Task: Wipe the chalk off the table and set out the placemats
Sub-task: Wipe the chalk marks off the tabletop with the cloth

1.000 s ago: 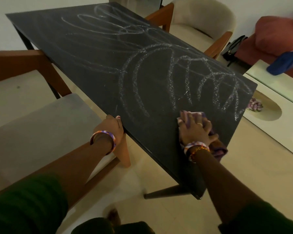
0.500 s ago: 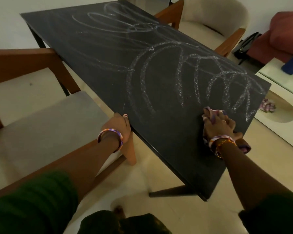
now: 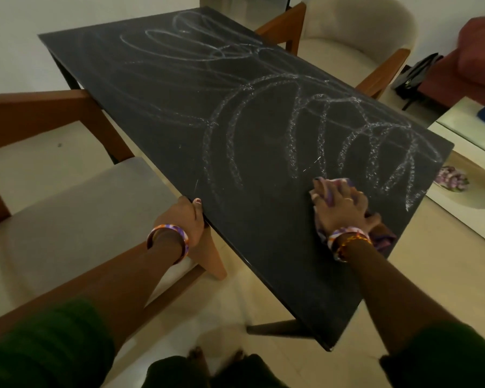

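Listing by size, with the table as our landmark:

1. Table [image 3: 157, 88], one. Dark rectangular top; its long axis runs from the far left corner to the near right corner. White chalk scribbles [image 3: 305, 127] loop over most of the top, densest toward its right end; the strip along the near edge looks bare of chalk.

2. Chairs, two. We count one wooden-framed chair [image 3: 67, 208] with a pale seat drawn up at the table's near long side, and one rounded cream armchair [image 3: 356, 43] at its far long side.

3. Our hands, two. Our left hand [image 3: 184, 219] grips the table's near edge, the thumb lying on top and the fingers hidden beneath. Our right hand [image 3: 340, 205] lies flat, fingers spread and straight, pressing down on the cloth near the table's right end.

4. Cloth [image 3: 381, 242], one. Purple-patterned and crumpled, it sits on the tabletop beneath our right hand, showing past the fingertips and behind the wrist.

5. Bangles [image 3: 168, 239], one patterned band on each wrist, two counted.
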